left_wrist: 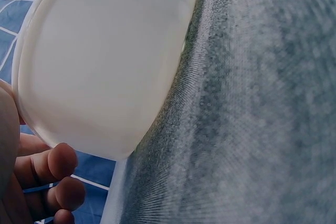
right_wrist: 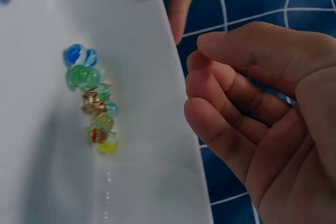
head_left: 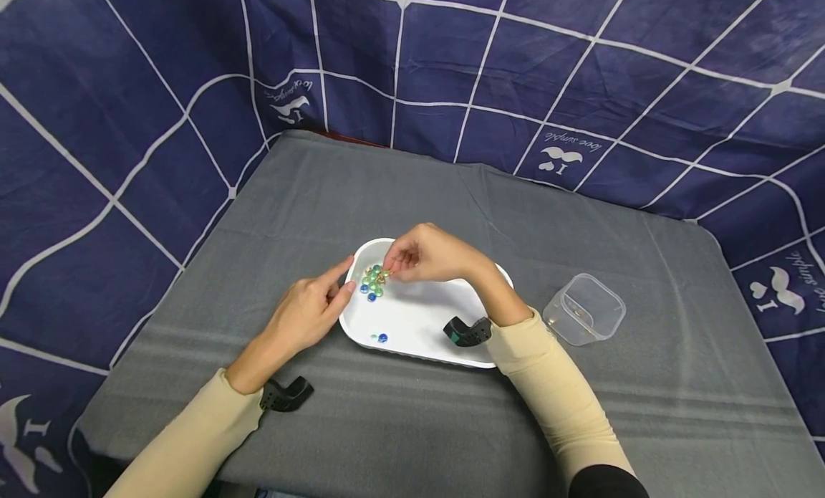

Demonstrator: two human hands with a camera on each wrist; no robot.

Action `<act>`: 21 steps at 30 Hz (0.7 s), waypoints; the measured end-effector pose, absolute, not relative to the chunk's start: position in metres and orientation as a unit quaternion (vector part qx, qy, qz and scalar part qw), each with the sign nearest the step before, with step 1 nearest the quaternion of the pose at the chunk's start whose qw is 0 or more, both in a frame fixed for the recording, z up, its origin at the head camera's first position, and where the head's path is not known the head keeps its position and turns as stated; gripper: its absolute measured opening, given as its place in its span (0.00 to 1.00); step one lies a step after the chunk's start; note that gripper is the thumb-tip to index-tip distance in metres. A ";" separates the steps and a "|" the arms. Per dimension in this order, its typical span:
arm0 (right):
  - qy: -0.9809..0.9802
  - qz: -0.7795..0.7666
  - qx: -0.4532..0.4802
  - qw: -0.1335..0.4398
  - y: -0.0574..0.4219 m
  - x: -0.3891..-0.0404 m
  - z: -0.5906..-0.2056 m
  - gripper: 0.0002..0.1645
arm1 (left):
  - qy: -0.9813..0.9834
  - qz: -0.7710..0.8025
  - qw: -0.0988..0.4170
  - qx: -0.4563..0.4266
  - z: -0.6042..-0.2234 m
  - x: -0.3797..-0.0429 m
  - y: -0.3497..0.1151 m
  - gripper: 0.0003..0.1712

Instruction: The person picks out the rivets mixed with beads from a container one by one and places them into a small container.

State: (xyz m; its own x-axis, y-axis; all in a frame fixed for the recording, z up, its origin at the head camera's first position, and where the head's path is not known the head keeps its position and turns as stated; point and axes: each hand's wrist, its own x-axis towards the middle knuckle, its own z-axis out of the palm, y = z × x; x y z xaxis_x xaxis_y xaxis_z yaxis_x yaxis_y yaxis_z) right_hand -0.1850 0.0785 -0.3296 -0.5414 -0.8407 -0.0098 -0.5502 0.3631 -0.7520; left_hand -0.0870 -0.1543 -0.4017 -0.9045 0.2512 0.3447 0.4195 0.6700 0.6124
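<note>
A white tray (head_left: pixel 425 326) lies on the grey cloth, and my left hand (head_left: pixel 303 312) holds its left end. The left thumb and index finger (head_left: pixel 340 270) are at the rim; the other fingers curl below it in the left wrist view. Inside that end is a cluster of glass marbles (head_left: pixel 374 286), green, blue and yellow, with small gold-coloured pieces (right_wrist: pixel 93 103) among them. Above the cluster's right side is my right hand (head_left: pixel 428 254), fingers bent and thumb close to the index fingertip. I cannot tell whether something small is between those fingertips.
Right of the tray stands a clear plastic box (head_left: pixel 585 310) with something small and gold-coloured inside. A blue marble (head_left: pixel 383 338) lies near the tray's front edge, apart from the cluster. Blue curtains (head_left: pixel 451 61) with white lines hang around the table (head_left: pixel 412 175).
</note>
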 end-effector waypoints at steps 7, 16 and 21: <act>0.794 -0.385 -0.433 0.183 0.090 -0.180 -0.320 0.06 | -0.907 -0.360 0.116 -0.183 -0.402 -0.087 -0.154 0.25; 0.800 -0.389 -0.426 0.166 0.103 -0.173 -0.310 0.06 | -0.905 -0.364 0.120 -0.187 -0.403 -0.086 -0.153 0.24; 0.809 -0.393 -0.410 0.153 0.118 -0.170 -0.305 0.05 | -0.905 -0.362 0.122 -0.189 -0.403 -0.085 -0.154 0.24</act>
